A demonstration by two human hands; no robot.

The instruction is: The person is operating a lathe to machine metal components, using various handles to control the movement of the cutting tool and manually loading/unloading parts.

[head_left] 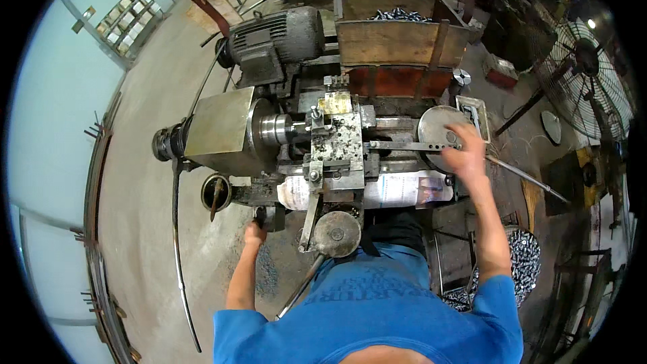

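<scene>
In front of me stands a small lathe-like machine with a round chuck (273, 129) and a metal-chip-covered slide (340, 141). My right hand (465, 152), slightly blurred, has its fingers spread over the grey round disc (435, 121) at the machine's right end; whether it touches is unclear. A flat bar with holes (404, 146) runs from the slide to that disc. My left hand (255, 232) is closed at a small dark box-like part (271, 218) under the machine's front left. Its fingers are partly hidden. A second disc with a lever (337, 234) sits close to my body.
A wooden crate (391, 42) with small metal parts stands behind the machine, beside a motor (283, 37). Near my right elbow is a container of shiny parts (524, 256). Long rods (180, 256) jut out left. A large fan (585, 61) stands at right.
</scene>
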